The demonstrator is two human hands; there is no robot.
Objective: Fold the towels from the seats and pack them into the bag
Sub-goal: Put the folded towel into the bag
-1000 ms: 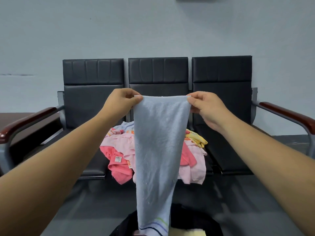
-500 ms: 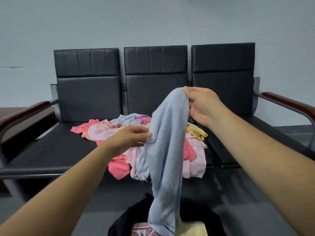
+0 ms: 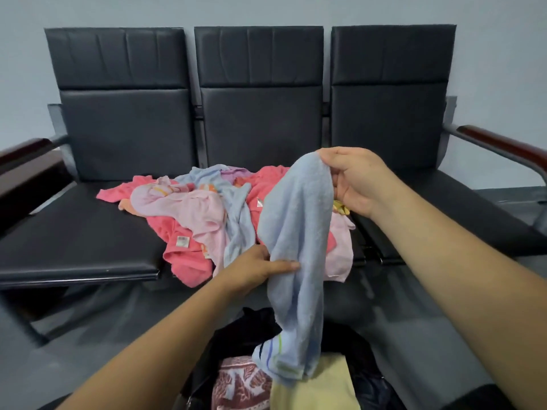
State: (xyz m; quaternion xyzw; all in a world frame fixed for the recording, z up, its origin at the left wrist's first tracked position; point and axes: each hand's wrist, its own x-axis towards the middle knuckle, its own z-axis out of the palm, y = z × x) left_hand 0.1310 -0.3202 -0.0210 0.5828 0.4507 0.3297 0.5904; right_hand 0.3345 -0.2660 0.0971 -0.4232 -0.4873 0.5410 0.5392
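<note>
Nearest, at the bottom edge: a black bag (image 3: 367, 383) on the floor (image 3: 414, 306), mouth open, with a yellow towel (image 3: 319, 386) and a red-patterned towel (image 3: 239, 386) side by side inside. Just above them hangs the striped end of the light blue towel (image 3: 296, 226); whether it touches the yellow one or only hangs close cannot be told. Halfway up that cloth, the left grip (image 3: 254, 267) clamps the towel's left edge, thumb laid across the front. Higher and to the right, the right grip (image 3: 355, 179) with fingers curled round the towel's top fold. Beyond, a loose pile of towels (image 3: 195, 214) in pink, coral and pale blue on the seats (image 3: 74, 232), heaped at the middle seat's front edge, spilling onto the left seat and over the front. Farther back, three black backrests (image 3: 260, 84), wood-topped armrests (image 3: 503, 146) at both ends, then a pale wall (image 3: 266, 10).
</note>
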